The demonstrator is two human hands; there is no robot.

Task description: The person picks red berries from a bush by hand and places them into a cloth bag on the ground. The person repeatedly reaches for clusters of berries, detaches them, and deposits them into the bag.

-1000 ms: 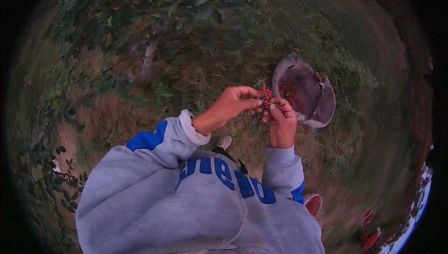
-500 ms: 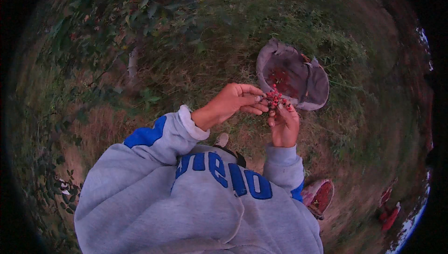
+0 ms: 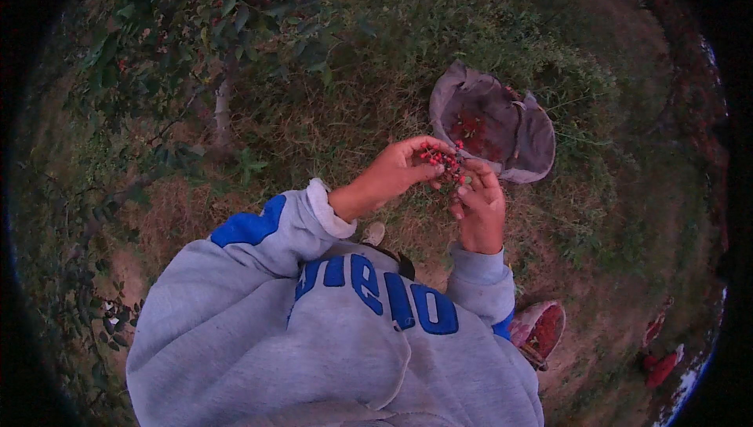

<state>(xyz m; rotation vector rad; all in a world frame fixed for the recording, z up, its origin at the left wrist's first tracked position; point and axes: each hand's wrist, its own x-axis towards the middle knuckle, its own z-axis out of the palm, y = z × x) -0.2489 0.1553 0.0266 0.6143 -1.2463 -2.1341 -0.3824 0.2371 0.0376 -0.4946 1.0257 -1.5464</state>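
In front of my body, my left hand (image 3: pixel 390 178) pinches a cluster of small red berries (image 3: pixel 443 160), its thumb lying along the lower side. My right hand (image 3: pixel 481 206) is closed at the right end of the same cluster, with a bit of green leaf showing by its thumb. Both hands' fingertips nearly meet, and partly hide the stems. Just beyond my right hand, a grey-purple cloth-like container (image 3: pixel 536 135) lies open on the grass with red berries (image 3: pixel 471 127) inside.
A leafy shrub with a pale trunk (image 3: pixel 223 109) stands at the far left. Near my right elbow sits another container (image 3: pixel 521 325) of red berries. A red bundle (image 3: pixel 660 368) lies farther right. My shoe (image 3: pixel 374 232) shows on the grassy ground.
The berry cluster has shifted left, from my right fingers toward my left hand, which now grips it. My right hand has turned slightly inward, and a green leaf shows by its thumb.
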